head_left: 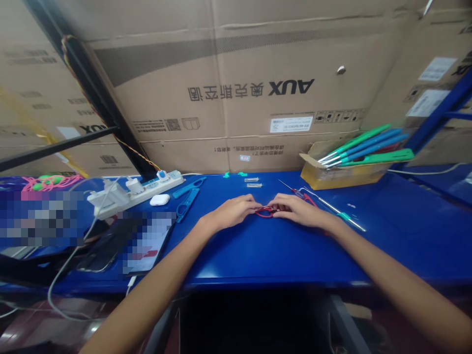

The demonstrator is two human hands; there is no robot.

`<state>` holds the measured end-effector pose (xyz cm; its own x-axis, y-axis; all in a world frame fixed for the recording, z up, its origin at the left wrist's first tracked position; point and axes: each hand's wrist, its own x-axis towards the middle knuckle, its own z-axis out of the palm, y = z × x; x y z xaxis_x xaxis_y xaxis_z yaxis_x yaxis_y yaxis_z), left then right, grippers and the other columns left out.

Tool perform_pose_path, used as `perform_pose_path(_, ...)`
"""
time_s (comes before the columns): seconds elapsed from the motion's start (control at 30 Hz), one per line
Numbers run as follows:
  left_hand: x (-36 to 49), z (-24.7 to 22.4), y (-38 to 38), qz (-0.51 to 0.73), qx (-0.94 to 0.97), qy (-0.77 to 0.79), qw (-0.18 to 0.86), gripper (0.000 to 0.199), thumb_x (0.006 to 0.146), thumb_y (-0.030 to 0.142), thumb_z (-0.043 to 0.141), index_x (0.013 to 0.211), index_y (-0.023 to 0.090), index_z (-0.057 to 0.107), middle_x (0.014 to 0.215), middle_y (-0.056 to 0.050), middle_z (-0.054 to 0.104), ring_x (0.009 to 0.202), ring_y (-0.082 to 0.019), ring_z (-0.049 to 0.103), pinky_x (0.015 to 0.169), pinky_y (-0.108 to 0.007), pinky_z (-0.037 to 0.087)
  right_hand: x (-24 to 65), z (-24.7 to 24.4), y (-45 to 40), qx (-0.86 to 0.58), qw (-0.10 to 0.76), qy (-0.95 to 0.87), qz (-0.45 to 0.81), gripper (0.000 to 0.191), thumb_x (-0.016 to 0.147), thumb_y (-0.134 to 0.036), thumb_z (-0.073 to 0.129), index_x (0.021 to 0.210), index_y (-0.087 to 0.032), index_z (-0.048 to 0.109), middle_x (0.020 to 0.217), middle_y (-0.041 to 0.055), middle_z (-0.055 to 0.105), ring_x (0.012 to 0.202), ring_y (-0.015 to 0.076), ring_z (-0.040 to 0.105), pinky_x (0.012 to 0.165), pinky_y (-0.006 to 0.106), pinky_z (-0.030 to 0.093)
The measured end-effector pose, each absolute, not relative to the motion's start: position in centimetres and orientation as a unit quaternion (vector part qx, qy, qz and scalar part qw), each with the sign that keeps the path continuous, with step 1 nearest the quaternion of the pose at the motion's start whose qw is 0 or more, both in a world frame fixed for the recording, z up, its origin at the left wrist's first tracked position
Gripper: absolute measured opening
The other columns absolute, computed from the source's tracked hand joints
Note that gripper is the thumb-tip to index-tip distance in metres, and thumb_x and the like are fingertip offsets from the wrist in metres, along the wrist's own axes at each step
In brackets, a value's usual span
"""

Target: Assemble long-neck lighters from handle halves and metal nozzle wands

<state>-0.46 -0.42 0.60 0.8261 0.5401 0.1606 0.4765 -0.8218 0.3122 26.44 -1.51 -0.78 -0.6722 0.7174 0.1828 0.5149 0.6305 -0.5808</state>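
Note:
My left hand (239, 209) and my right hand (293, 209) meet over the middle of the blue table, fingertips close together. Between them is a thin red looped piece (264, 213), with a dark part at its right end. Fingers cover much of it, so I cannot tell whether it is wire or a tool handle. Both hands have their fingers pinched on it. Just beyond my right hand lie a thin-shafted tool (291, 188), something red (309, 199) and a metal rod with a green part (342, 215).
A yellow cardboard box (342, 179) holds several green and blue handled tools. At left lie a power strip (173, 179) with chargers, a white earbud case (160, 200), a blue plastic tool (188, 204) and a phone (147, 246). Small clear pieces (253, 185) lie near the cardboard wall (236, 59).

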Motion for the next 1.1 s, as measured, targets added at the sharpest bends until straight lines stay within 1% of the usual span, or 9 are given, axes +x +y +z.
perform_pose_path(0.13,-0.48,0.34,-0.25,0.123,0.948,0.263,0.129,0.033,0.105,0.019,0.043,0.13,0.021,0.064,0.116,-0.008,0.062,0.107,-0.02,0.062,0.094,-0.032,0.05,26.41,-0.76,-1.56,-0.359,0.21,-0.872,0.258,0.037,0.097,-0.048,0.058,0.119,-0.021,0.07,0.097,0.0065,0.061,0.084,0.0204,0.06,0.079,0.037,0.05)
perform_pose_path(0.3,-0.43,0.29,-0.2,0.12,0.949,0.261,0.127,0.033,0.105,0.019,0.043,0.131,0.02,0.064,0.115,-0.008,0.062,0.108,-0.021,0.062,0.095,-0.032,0.049,26.34,-0.66,-1.61,-0.362,0.211,-0.869,0.263,0.036,0.096,-0.047,0.059,0.12,-0.023,0.071,0.101,0.0069,0.064,0.087,0.021,0.061,0.083,0.039,0.05)
perform_pose_path(0.43,-0.37,0.47,-0.32,0.117,0.947,0.269,0.133,0.033,0.105,0.019,0.043,0.132,0.02,0.063,0.116,-0.008,0.062,0.108,-0.021,0.062,0.094,-0.032,0.05,26.21,-0.89,-1.42,-0.376,0.23,-0.85,0.288,0.037,0.093,-0.049,0.064,0.115,-0.02,0.071,0.096,0.0057,0.062,0.082,0.0196,0.059,0.078,0.037,0.05)
perform_pose_path(0.57,-0.34,0.58,-0.4,0.113,0.945,0.273,0.14,0.033,0.104,0.019,0.044,0.131,0.021,0.063,0.117,-0.008,0.062,0.108,-0.021,0.062,0.094,-0.032,0.05,26.12,-1.23,-1.21,-0.378,0.243,-0.837,0.312,0.034,0.09,-0.047,0.067,0.111,-0.021,0.07,0.095,0.0048,0.062,0.085,0.0199,0.059,0.079,0.036,0.049)
perform_pose_path(0.73,-0.39,0.47,-0.33,0.115,0.945,0.272,0.14,0.033,0.105,0.019,0.044,0.132,0.022,0.063,0.116,-0.007,0.062,0.107,-0.02,0.062,0.093,-0.031,0.049,26.04,-1.39,-1.13,-0.385,0.249,-0.828,0.323,0.033,0.089,-0.046,0.068,0.109,-0.02,0.069,0.095,0.0043,0.062,0.083,0.0187,0.058,0.077,0.035,0.049)
perform_pose_path(0.87,-0.41,0.6,-0.43,0.112,0.947,0.27,0.132,0.034,0.105,0.019,0.043,0.133,0.023,0.063,0.116,-0.007,0.061,0.107,-0.02,0.062,0.093,-0.03,0.049,26.1,-1.15,-1.28,-0.38,0.234,-0.846,0.292,0.036,0.092,-0.048,0.064,0.114,-0.02,0.071,0.096,0.0055,0.061,0.084,0.0192,0.059,0.078,0.035,0.049)
perform_pose_path(0.97,-0.4,0.74,-0.57,0.109,0.947,0.273,0.127,0.035,0.106,0.019,0.043,0.134,0.022,0.062,0.116,-0.008,0.061,0.106,-0.02,0.062,0.092,-0.029,0.049,26.27,-1.03,-1.34,-0.373,0.221,-0.859,0.271,0.038,0.095,-0.049,0.061,0.119,-0.022,0.071,0.098,0.0065,0.062,0.085,0.0198,0.06,0.08,0.036,0.051)
perform_pose_path(1.1,-0.41,0.7,-0.58,0.103,0.948,0.277,0.12,0.036,0.105,0.019,0.043,0.135,0.022,0.063,0.116,-0.008,0.061,0.105,-0.02,0.062,0.089,-0.03,0.05,26.54,-0.98,-1.25,-0.361,0.199,-0.881,0.233,0.036,0.098,-0.046,0.057,0.126,-0.028,0.071,0.107,0.0077,0.064,0.095,0.0225,0.063,0.088,0.039,0.051)
